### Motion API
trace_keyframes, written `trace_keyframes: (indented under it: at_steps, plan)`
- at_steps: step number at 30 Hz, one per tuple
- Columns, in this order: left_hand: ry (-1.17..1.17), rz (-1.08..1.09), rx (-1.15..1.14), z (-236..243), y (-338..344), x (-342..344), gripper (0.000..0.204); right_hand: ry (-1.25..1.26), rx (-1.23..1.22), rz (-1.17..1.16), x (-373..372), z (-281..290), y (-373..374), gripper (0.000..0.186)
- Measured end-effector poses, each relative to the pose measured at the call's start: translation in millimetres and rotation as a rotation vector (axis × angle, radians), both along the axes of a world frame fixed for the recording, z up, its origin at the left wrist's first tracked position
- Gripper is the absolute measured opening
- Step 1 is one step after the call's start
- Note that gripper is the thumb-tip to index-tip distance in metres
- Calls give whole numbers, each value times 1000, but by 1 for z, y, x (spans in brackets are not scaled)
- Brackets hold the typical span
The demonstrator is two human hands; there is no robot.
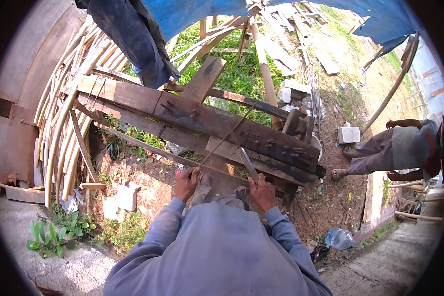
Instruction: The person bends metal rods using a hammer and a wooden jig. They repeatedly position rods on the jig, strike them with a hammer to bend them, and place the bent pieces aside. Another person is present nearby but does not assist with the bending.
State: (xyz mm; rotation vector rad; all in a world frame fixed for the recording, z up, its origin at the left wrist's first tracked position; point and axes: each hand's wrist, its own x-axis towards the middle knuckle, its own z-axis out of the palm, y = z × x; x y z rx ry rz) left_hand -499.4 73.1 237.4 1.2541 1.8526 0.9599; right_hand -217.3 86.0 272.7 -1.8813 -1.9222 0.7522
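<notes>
A dark wooden beam (212, 116) lies across a makeshift bench in front of me, with metal pegs (271, 145) standing up from its right part. My left hand (186, 183) is closed round the near end of a thin metal rod (217, 148). This rod slants up to the right and crosses the beam. Further right, my right hand (263, 192) grips the lower end of a flat, greyish metal bar (247, 163). The bar's far end reaches the light plank (227, 151) beside the beam, but I cannot tell whether it touches the rod.
Curved bamboo poles (69, 113) stack up at left. Dark blue cloth (133, 39) hangs above the beam under a blue tarp (197, 12). Another person (404, 148) stands at right near a white block (349, 134). A plastic bottle (340, 239) lies lower right.
</notes>
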Motion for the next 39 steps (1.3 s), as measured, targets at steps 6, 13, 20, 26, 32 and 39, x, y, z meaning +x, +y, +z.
trace_keyframes:
  at_steps: [6,13,20,26,32,39]
  plan:
    - [0,0,40,-10,-15,-10,31,15,-68,-78,2,8,-7,33]
    - [-347,20,-247,-40,-23,-13,42,67,-123,30,3,-8,12,41]
    - [-1075,-26,-121,16,43,69,41,795,-206,66,-29,46,39,43]
    - [-940,-172,-145,27,57,93,47,817,-338,65,-18,57,52,37]
    - [377,-175,540,56,95,56,42,922,-383,50,40,89,26,37]
    - [637,-916,461,81,139,5,20,1117,-485,67,92,145,7,42]
